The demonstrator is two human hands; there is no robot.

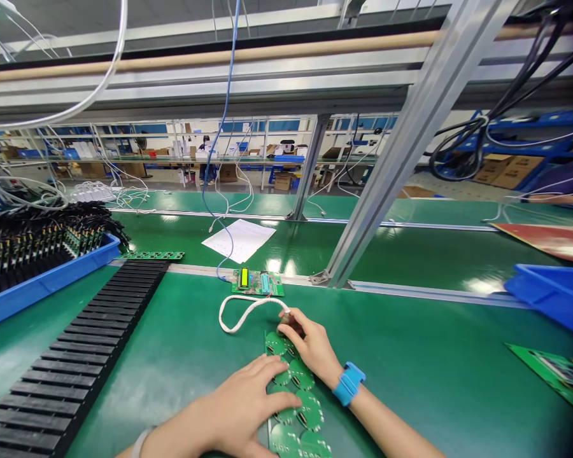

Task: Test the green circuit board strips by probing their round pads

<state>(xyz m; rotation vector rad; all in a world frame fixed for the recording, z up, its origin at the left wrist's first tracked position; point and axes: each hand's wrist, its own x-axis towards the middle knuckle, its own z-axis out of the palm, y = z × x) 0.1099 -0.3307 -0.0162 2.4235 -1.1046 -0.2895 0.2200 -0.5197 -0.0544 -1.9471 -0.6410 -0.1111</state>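
A panel of round green circuit boards (310, 410) lies on the bench in front of me. My left hand (248, 404) rests over its left side, fingers and thumb spread on the boards. My right hand (312, 343), with a blue wrist strap (349, 383), pinches a small brownish probe head (284, 320) at the panel's far end. Fingers partly hide the probe, and I cannot tell whether it touches the board. A white sleeved cable (236, 329) loops from it to a green programmer board (258, 282) with a lit yellow-green display.
To the left are a black slotted rack (83, 346) and a blue tray (52, 273) of boards with black cables. A metal post (386, 152) rises beyond my right hand. Paper (241, 240) lies behind. At right are a blue bin (554, 292) and another circuit board (554, 375).
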